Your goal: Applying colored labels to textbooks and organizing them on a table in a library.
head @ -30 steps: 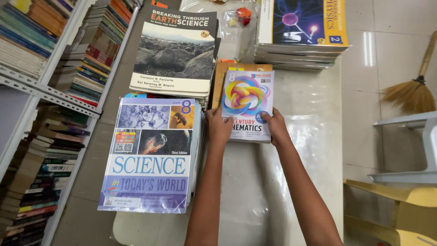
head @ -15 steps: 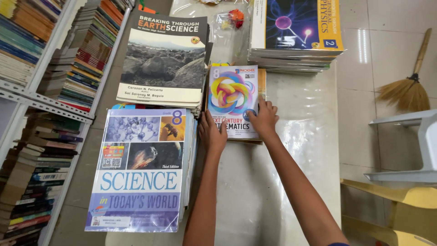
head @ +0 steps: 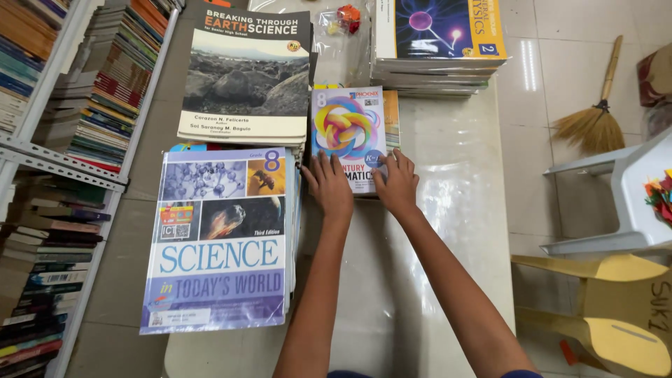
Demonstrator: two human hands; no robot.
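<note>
Both hands are resting flat on the near end of the mathematics textbook (head: pixel 348 133): left hand (head: pixel 329 187) and right hand (head: pixel 395 185), fingers spread, pinching nothing. The book is lying face up mid-desk (head: pixel 455 210), on a small stack, right of the science textbook (head: pixel 220 238). Placement is appearing nearly done; squaring and release are remaining. Its long axis is running near-to-far, top edge pointing far.
</note>
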